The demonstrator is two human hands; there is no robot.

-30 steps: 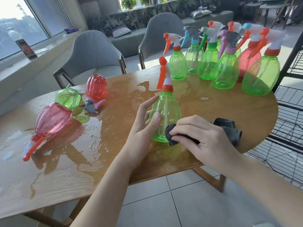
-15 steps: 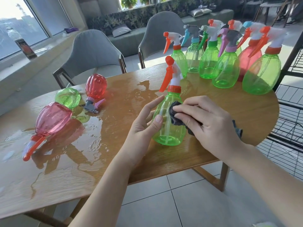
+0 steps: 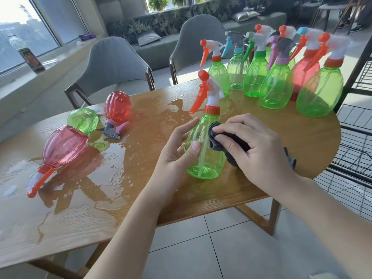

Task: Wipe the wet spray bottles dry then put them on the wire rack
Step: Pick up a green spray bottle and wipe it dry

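A green spray bottle (image 3: pixel 203 156) with an orange trigger stands upright near the front edge of the wooden table (image 3: pixel 141 200). My left hand (image 3: pixel 177 150) grips its left side, thumb on the front. My right hand (image 3: pixel 253 150) holds a dark grey cloth (image 3: pixel 223 139) and presses it against the bottle's right shoulder. Three wet bottles lie on their sides at the left: a pink one (image 3: pixel 62 146), a green one (image 3: pixel 82 119) and a red one (image 3: pixel 117 105). The black wire rack (image 3: pixel 354 158) stands at the right.
Several upright green and red spray bottles (image 3: pixel 275 87) are grouped at the table's far right. Water is pooled over the left and middle of the tabletop (image 3: pixel 112 164). Two grey chairs (image 3: pixel 112 65) stand behind the table. A phone (image 3: pixel 31 59) leans on the window ledge.
The cloth in my right hand went from the bottle's base up to its shoulder. The bottle shifted slightly and stands more upright, with my left hand still on it.
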